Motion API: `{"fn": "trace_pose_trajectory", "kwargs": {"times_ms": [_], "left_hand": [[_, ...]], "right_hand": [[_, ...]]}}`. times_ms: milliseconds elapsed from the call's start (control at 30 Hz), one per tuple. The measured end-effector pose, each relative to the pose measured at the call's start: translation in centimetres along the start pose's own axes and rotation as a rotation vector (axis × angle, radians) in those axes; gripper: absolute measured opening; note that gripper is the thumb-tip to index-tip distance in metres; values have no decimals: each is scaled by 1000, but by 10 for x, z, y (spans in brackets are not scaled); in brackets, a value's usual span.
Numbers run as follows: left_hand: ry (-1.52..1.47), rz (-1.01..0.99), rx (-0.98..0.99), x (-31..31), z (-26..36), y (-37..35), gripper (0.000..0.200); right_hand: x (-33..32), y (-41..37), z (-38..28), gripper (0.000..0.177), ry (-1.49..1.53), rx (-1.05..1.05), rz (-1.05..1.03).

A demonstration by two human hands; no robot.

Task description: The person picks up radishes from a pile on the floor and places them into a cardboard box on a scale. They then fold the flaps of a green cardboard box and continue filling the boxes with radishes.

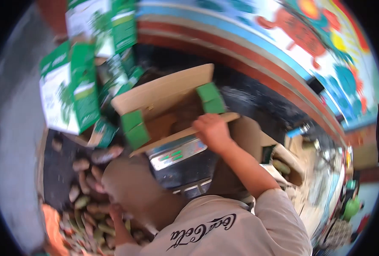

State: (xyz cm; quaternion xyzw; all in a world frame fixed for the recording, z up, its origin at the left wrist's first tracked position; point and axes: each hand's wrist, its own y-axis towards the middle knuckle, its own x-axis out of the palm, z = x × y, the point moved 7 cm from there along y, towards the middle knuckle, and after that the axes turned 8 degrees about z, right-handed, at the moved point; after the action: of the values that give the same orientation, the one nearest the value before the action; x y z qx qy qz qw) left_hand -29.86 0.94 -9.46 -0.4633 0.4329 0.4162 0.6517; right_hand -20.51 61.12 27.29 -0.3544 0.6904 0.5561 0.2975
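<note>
An open cardboard box [164, 96] with green printed side flaps stands on a digital scale [179, 155] between my knees. Inside it, dark items lie at the bottom, blurred. My right hand [213, 131] is closed over the near flap [183, 135] of the box at its right end. Low on the left, my left hand [116, 211] is down beside my leg, at a heap of long brown and green produce [89, 217]. Its fingers are smeared by motion and partly hidden, and I cannot tell what they hold.
Green and white printed cartons [66, 94] are piled at the back left. An orange cloth or sack [52, 226] lies beside the heap. On the right, a cardboard box [289, 164] holds green produce. A painted wall [240, 38] runs behind.
</note>
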Motion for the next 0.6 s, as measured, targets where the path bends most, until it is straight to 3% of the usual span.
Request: {"fn": "trace_pose_trajectory", "kwargs": {"times_ms": [33, 67, 100, 133, 200, 233, 300, 600], "left_hand": [[114, -34, 95, 18, -8, -5, 42], [41, -64, -216, 41, -29, -15, 46], [70, -50, -138, 44, -23, -16, 52], [40, -104, -251, 30, -7, -27, 60], [-34, -17, -357, 27, 3, -35, 56], [-49, -266, -494, 21, 13, -35, 65], [-36, -112, -522, -1, 32, -35, 64], [-150, 139, -563, -20, 52, 8, 63]], "right_hand": [[1, 1, 0, 20, -16, 18, -5], [5, 0, 1, 21, -11, 25, -44], [3, 1, -2, 25, 21, 33, -27], [1, 5, -7, 28, 10, 35, -48], [6, 6, -8, 23, -32, 32, -47], [6, 8, -10, 22, -38, 31, -80], [10, 10, -11, 19, -20, 9, -84], [15, 5, -8, 14, -53, 14, -113]]}}
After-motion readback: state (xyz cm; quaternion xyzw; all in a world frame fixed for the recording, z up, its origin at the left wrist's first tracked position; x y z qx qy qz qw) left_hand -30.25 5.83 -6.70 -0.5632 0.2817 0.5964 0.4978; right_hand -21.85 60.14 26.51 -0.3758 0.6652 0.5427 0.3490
